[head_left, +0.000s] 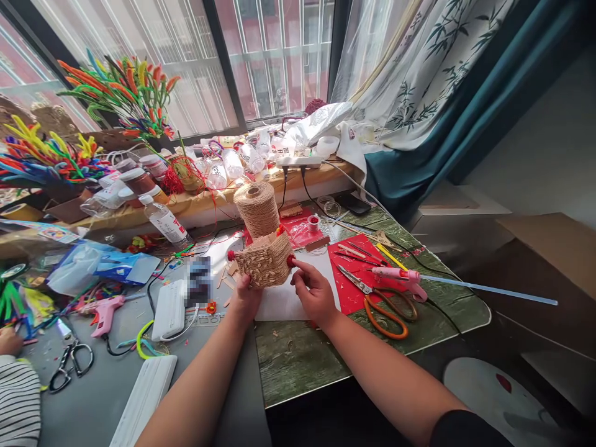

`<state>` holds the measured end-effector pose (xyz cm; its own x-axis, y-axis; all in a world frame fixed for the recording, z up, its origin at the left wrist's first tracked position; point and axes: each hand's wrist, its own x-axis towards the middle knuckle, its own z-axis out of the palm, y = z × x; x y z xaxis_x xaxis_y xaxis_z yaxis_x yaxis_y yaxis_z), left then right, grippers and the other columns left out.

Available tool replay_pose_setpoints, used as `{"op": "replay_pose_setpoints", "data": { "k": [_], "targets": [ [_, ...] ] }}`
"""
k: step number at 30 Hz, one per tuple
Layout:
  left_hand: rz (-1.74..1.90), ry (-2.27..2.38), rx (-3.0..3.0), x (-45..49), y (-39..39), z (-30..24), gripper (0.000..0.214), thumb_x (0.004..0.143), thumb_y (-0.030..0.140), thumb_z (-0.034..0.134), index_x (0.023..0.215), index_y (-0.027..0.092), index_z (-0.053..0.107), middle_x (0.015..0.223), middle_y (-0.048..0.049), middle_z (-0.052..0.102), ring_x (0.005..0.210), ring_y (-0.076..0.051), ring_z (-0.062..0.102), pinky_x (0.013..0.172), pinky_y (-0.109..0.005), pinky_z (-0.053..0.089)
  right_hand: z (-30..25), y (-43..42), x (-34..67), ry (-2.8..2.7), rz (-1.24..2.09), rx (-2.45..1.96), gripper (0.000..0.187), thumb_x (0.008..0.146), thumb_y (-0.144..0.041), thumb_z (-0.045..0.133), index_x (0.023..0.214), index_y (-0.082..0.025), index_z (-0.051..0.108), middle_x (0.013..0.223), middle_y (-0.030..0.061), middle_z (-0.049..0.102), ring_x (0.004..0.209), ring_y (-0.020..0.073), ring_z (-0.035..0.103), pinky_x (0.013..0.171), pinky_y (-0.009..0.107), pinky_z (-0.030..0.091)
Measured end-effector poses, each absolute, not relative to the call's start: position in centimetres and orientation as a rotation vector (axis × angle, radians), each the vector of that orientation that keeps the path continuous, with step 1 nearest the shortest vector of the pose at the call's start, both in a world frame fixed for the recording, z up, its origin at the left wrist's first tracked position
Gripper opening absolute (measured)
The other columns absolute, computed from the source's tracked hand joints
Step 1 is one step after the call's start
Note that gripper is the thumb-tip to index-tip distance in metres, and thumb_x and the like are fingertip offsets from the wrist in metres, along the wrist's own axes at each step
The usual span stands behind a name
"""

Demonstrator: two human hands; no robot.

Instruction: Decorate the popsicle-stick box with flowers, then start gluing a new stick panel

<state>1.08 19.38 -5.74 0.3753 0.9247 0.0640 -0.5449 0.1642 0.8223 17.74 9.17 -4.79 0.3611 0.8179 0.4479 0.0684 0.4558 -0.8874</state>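
Observation:
A small twine-wrapped box [265, 264] with pale leaf-like bits on its front is held up over the work table. My left hand [246, 298] is closed round its lower left part, thumb on the front. At the box's right corner is a small red ball [291, 261], and the fingertips of my right hand [315, 292] are closed on it, the other fingers curled. Another red ball [231, 255] sticks out at the left corner. Behind the box stands a large spool of jute twine [257, 208]. White paper [284, 305] lies underneath.
Scissors with orange handles [384, 310] and a pink glue gun [400, 275] lie by a red sheet [344, 298] at right. Left are another pink glue gun [106, 313], black-handled scissors [72, 360] and a white power bank-like block [170, 310]. A co-worker's striped sleeve [18, 397] shows at far left.

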Motion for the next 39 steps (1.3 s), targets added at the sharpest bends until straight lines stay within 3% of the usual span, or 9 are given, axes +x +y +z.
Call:
{"op": "replay_pose_setpoints", "data": {
  "k": [4, 9, 14, 17, 20, 26, 28, 32, 39],
  "targets": [
    [1.151, 0.548, 0.993, 1.0, 19.4, -5.7, 0.073, 0.074, 0.062, 0.077, 0.134, 0.023, 0.062, 0.134, -0.0098, 0.069, 0.137, -0.035, 0.056, 0.115, -0.05, 0.046, -5.2, 9.3, 17.4, -1.024, 0.786, -0.978, 0.048, 0.099, -0.034, 0.059, 0.146, -0.028, 0.056, 0.082, -0.0004, 0.064, 0.065, 0.012, 0.056, 0.058, 0.024, 0.051],
    [1.217, 0.581, 1.113, 0.9, 18.8, -4.6, 0.079, 0.069, 0.064, 0.082, 0.133, 0.023, 0.061, 0.13, -0.0105, 0.069, 0.134, -0.037, 0.058, 0.111, -0.048, 0.049, -5.4, 9.3, 17.2, -1.021, 0.891, -0.943, 0.058, 0.098, -0.034, 0.06, 0.154, -0.03, 0.047, 0.079, -0.0029, 0.064, 0.059, 0.0105, 0.052, 0.053, 0.023, 0.049],
    [1.241, 0.609, 1.145, 0.7, 18.6, -4.5, 0.078, 0.066, 0.064, 0.084, 0.128, 0.023, 0.061, 0.128, -0.0108, 0.07, 0.135, -0.038, 0.057, 0.11, -0.048, 0.05, -4.9, 9.5, 17.5, -0.962, 0.845, -0.939, 0.047, 0.096, -0.034, 0.063, 0.144, -0.032, 0.059, 0.089, -0.0003, 0.064, 0.062, 0.0102, 0.054, 0.051, 0.022, 0.05],
    [1.189, 0.602, 1.162, 0.6, 18.7, -4.6, 0.078, 0.065, 0.065, 0.084, 0.128, 0.023, 0.062, 0.13, -0.0103, 0.069, 0.135, -0.038, 0.056, 0.112, -0.049, 0.048, -4.5, 9.9, 18.0, -0.909, 0.708, -0.948, 0.029, 0.093, -0.036, 0.07, 0.12, -0.029, 0.073, 0.118, 0.0062, 0.063, 0.081, 0.0138, 0.061, 0.058, 0.025, 0.057],
    [1.14, 0.606, 1.196, 0.6, 18.7, -4.5, 0.08, 0.064, 0.064, 0.085, 0.128, 0.023, 0.062, 0.132, -0.0102, 0.068, 0.134, -0.039, 0.056, 0.112, -0.05, 0.047, -4.3, 10.3, 18.6, -0.85, 0.715, -0.929, 0.021, 0.088, -0.037, 0.077, 0.106, -0.025, 0.073, 0.114, 0.0068, 0.067, 0.085, 0.016, 0.064, 0.065, 0.029, 0.061],
    [1.134, 0.602, 1.325, 0.8, 18.5, -3.7, 0.091, 0.059, 0.055, 0.091, 0.137, 0.022, 0.059, 0.143, -0.0129, 0.06, 0.142, -0.041, 0.047, 0.119, -0.051, 0.037, -3.9, 10.8, 20.2, -0.724, 0.677, -0.984, 0.025, 0.09, -0.039, 0.074, 0.107, -0.022, 0.069, 0.084, 0.0017, 0.068, 0.073, 0.0158, 0.064, 0.065, 0.031, 0.059],
    [1.124, 0.6, 1.369, 0.9, 18.5, -3.5, 0.096, 0.055, 0.051, 0.094, 0.139, 0.023, 0.058, 0.145, -0.0128, 0.057, 0.145, -0.041, 0.045, 0.121, -0.051, 0.035, -3.5, 10.6, 20.8, -0.715, 0.588, -0.982, 0.023, 0.091, -0.038, 0.072, 0.109, -0.023, 0.068, 0.088, 0.002, 0.068, 0.075, 0.0159, 0.064, 0.067, 0.031, 0.058],
    [1.069, 0.609, 1.444, 1.0, 18.4, -3.5, 0.103, 0.049, 0.042, 0.097, 0.142, 0.02, 0.057, 0.146, -0.0149, 0.056, 0.145, -0.042, 0.043, 0.124, -0.052, 0.03, -3.0, 10.4, 21.5, -0.895, 0.475, -0.984, 0.013, 0.091, -0.034, 0.069, 0.101, -0.024, 0.072, 0.109, 0.007, 0.068, 0.1, 0.0206, 0.066, 0.082, 0.035, 0.058],
    [1.073, 0.601, 1.467, 0.7, 18.4, -3.5, 0.1, 0.053, 0.035, 0.095, 0.144, 0.021, 0.055, 0.151, -0.0144, 0.053, 0.147, -0.042, 0.041, 0.126, -0.053, 0.027, -3.5, 10.4, 21.8, -0.964, 0.448, -0.975, 0.011, 0.092, -0.028, 0.066, 0.099, -0.024, 0.073, 0.106, 0.0063, 0.067, 0.106, 0.0219, 0.064, 0.098, 0.041, 0.053]
  ]
}}
